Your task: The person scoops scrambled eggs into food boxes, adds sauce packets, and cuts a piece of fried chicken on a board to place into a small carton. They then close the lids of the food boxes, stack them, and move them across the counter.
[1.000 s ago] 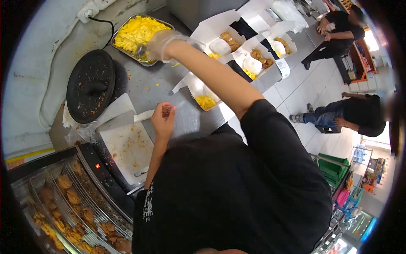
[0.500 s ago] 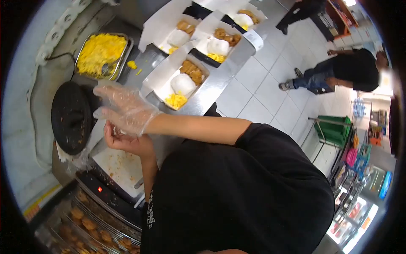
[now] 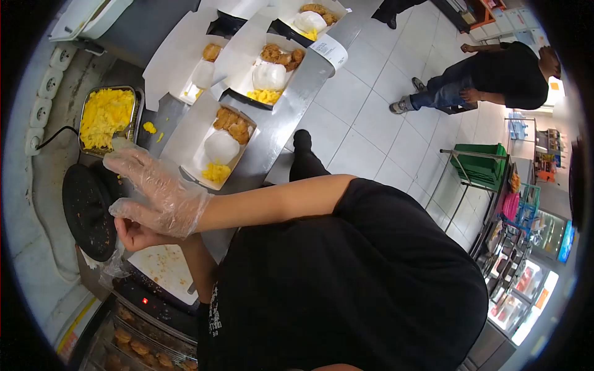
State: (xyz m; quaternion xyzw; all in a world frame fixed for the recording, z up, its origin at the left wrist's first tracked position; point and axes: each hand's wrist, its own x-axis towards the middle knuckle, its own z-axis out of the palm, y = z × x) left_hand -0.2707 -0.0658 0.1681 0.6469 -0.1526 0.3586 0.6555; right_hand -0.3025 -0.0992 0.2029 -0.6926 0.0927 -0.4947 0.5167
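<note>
My right hand [image 3: 154, 191], in a clear plastic glove, reaches left with its fingers outstretched. Its fingertips are at the near edge of a metal tray [image 3: 139, 114] of yellow scrambled egg [image 3: 106, 117], where a utensil rests. My bare left hand [image 3: 141, 236] is tucked beneath the gloved palm, fingers curled; what they grip, if anything, is hidden. Below it hangs or lies a piece of clear plastic [image 3: 114, 267]. To the right stands an open food box [image 3: 179, 145] with white rice [image 3: 221, 149], fried chicken [image 3: 232, 125] and egg.
More open boxes [image 3: 167, 71] of food line the steel counter [image 3: 263, 145]. A black round lid [image 3: 86, 213] and a crumb-covered white board [image 3: 164, 269] are nearby. Below is a rack [image 3: 139, 349] of fried pieces. Another person [image 3: 495, 74] stands on the tiled floor.
The view has shifted, and both hands appear lower and farther left. My right fingertips are closer to the egg tray. My left fingers look more curled.
</note>
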